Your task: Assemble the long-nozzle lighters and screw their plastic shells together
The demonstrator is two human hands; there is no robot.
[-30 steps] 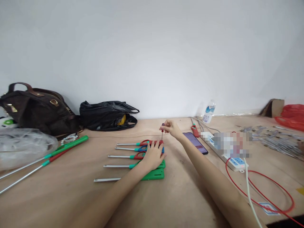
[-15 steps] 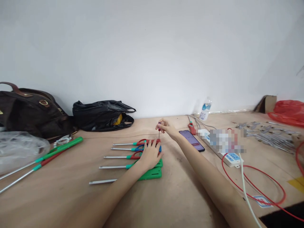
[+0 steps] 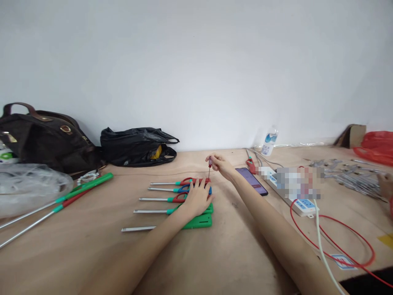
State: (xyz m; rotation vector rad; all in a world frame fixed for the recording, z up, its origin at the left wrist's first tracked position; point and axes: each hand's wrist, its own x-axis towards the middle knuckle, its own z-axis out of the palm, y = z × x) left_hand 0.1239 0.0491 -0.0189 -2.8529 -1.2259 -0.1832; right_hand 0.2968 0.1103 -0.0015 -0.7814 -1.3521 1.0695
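Several long-nosed lighters [image 3: 172, 199] with red, blue and green handles and metal tubes lie in a row on the wooden table. My left hand [image 3: 198, 198] lies flat on their handles, fingers spread, pressing them down. My right hand [image 3: 219, 165] pinches a small red-handled screwdriver [image 3: 209, 169] upright, its tip on the farthest red lighter [image 3: 192, 181]. A green lighter [image 3: 198, 223] lies nearest me, partly under my left wrist.
A phone [image 3: 252, 181], a white power strip [image 3: 302, 205] with red and white cables and a water bottle [image 3: 269, 141] are on the right. A black plastic bag [image 3: 138, 146], a brown handbag [image 3: 43, 135] and longer green lighters [image 3: 61, 200] lie left. Metal tubes [image 3: 359, 178] are piled far right.
The view has shifted slightly. Both hands stay in place on the lighters, the screwdriver still upright in my right hand.
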